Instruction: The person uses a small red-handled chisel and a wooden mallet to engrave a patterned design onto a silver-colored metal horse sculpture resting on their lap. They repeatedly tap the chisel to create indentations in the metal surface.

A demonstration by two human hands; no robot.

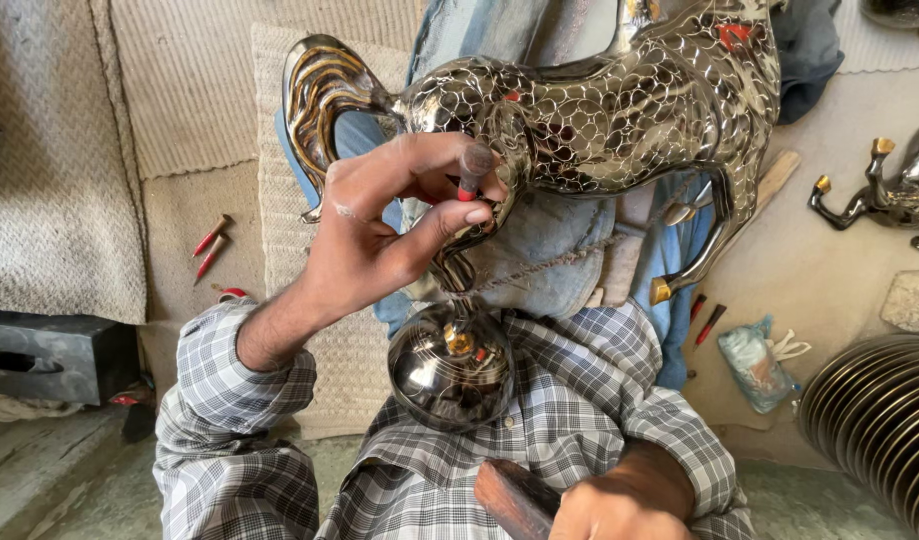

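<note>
A shiny metal horse figure [620, 100] with an engraved scale pattern and gold-toned tail lies across my lap. My left hand [400, 215] pinches a small red-tipped chisel [470, 175] upright against the horse's flank near its hind leg. At the bottom edge, my right hand [620, 505] grips the wooden handle of a hammer [515, 495], held low near my checked shirt. A round polished metal ball [450, 370], part of the figure's base, sits below the left hand.
Red-handled chisels [210, 245] lie on the mat at left, two more [705, 320] at right beside a small plastic bag [755, 365]. Another metal figure [885, 190] lies at right, stacked metal plates [880, 420] at lower right, a dark block [50, 355] at left.
</note>
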